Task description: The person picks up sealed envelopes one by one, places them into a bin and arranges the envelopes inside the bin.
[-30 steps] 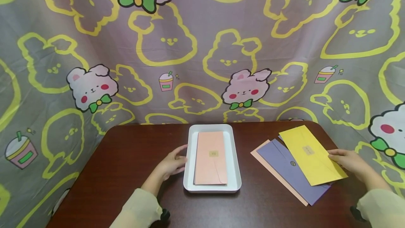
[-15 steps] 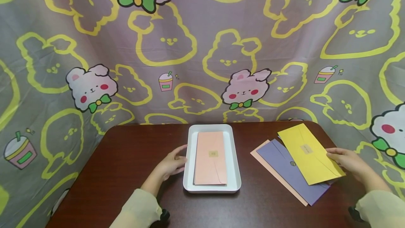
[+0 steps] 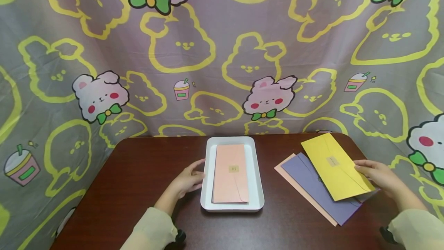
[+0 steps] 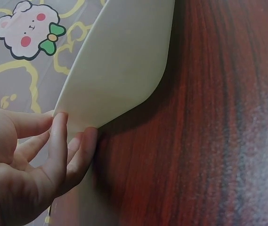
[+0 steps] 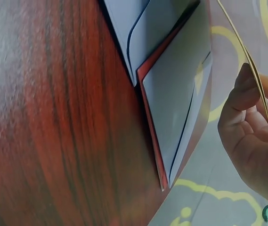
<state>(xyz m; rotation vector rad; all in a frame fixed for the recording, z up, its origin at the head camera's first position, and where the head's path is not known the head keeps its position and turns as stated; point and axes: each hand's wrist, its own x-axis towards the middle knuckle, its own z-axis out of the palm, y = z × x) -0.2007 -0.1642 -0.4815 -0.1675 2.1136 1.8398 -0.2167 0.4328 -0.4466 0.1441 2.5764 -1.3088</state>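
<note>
In the head view, my left hand (image 3: 189, 179) rests its fingers against the left side of a white tray (image 3: 260, 190). The left wrist view shows fingertips (image 4: 60, 123) on the tray's outer wall (image 4: 117, 61). A pale pink envelope (image 3: 230, 184) with a small gold label lies in the tray; another edge peeks out beneath it. At the right, my right hand (image 3: 376, 174) pinches a yellow envelope (image 3: 329, 157) by its right long edge. The right wrist view shows this envelope (image 5: 254, 70) edge-on between thumb and fingers, raised above the envelopes on the table.
Under the yellow envelope lie a purple envelope (image 3: 305, 176), a peach envelope (image 3: 305, 198) and a greyish corner near the right hand. They are fanned diagonally on the dark brown table (image 3: 145, 165). A patterned curtain (image 3: 215, 68) hangs behind the table.
My right hand has moved slightly left and up with the yellow envelope, covering the purple envelope's seal and baring a greyish corner. The left hand and tray stay put.
</note>
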